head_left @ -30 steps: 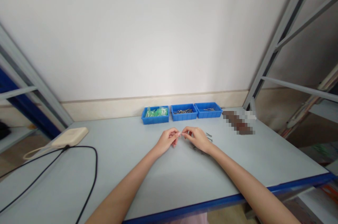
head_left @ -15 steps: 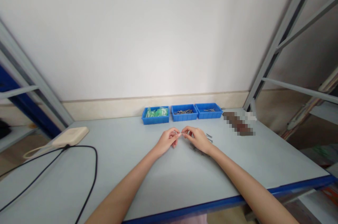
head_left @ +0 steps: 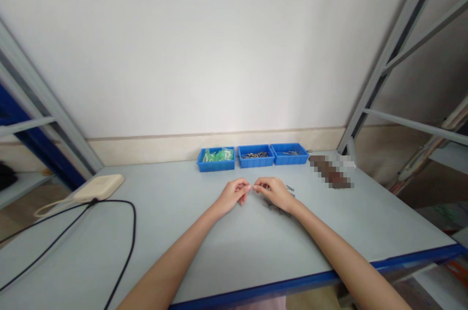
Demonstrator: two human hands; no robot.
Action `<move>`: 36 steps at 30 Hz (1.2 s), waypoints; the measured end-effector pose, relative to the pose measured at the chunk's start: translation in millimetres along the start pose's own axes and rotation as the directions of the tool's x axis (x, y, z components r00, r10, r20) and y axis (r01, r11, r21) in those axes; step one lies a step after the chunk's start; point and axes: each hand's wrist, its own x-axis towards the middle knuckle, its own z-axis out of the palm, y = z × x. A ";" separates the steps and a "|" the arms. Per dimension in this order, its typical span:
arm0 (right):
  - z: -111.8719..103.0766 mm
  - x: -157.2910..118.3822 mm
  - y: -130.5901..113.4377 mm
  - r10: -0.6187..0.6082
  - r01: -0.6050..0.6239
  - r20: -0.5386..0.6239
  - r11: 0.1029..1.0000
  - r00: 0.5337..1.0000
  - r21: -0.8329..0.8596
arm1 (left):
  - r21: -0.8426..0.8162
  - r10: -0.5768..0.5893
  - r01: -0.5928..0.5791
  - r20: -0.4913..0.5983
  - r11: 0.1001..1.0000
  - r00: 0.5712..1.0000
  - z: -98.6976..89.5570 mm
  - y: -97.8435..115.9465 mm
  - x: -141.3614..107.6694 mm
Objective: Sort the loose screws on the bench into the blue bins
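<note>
My left hand (head_left: 234,192) and my right hand (head_left: 272,191) meet fingertip to fingertip above the table, both with thumb and fingers pinched. Whatever lies between the fingertips is too small to make out. Several dark screws (head_left: 278,209) lie on the table under my right hand and wrist, partly hidden by it; a few more screws (head_left: 290,188) show just beyond that hand. Behind my hands stand three blue bins: one with green and clear pieces (head_left: 218,155), a middle one with many screws (head_left: 255,155), and a right one with a few screws (head_left: 290,153).
A blurred-out brown object (head_left: 331,172) lies at the back right of the grey table (head_left: 219,251). On the left are a white box (head_left: 99,187) and a black cable (head_left: 133,224). Metal shelf posts (head_left: 365,90) flank both sides, with a wall behind.
My hands hold nearly the same pose, fingertips still close together. The right fingers have shifted very slightly. The view has moved a touch.
</note>
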 end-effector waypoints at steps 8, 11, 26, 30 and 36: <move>-50.5 21.9 23.5 0.111 -0.114 -0.079 0.993 0.991 -0.039 | -0.071 -0.004 0.003 -0.019 0.997 1.000 -6.4 -11.0 5.1; -87.6 40.2 43.6 0.255 -0.348 -0.299 0.880 0.920 -0.323 | -0.065 -0.030 0.027 -0.035 0.997 0.999 -11.3 -16.9 8.8; -50.7 -53.4 58.8 0.228 -0.322 -0.228 0.668 0.947 -0.670 | -0.018 -0.031 0.030 -0.049 0.999 0.998 -14.2 -18.6 8.5; -42.3 -51.5 56.5 0.212 -0.337 -0.269 0.715 0.940 -0.613 | 0.000 -0.029 0.029 -0.040 1.000 0.999 -14.0 -18.4 8.2; -34.6 -19.5 38.8 0.117 -0.221 -0.269 0.890 0.956 -0.398 | 0.046 -0.031 0.032 -0.037 0.998 0.999 -13.6 -20.9 9.8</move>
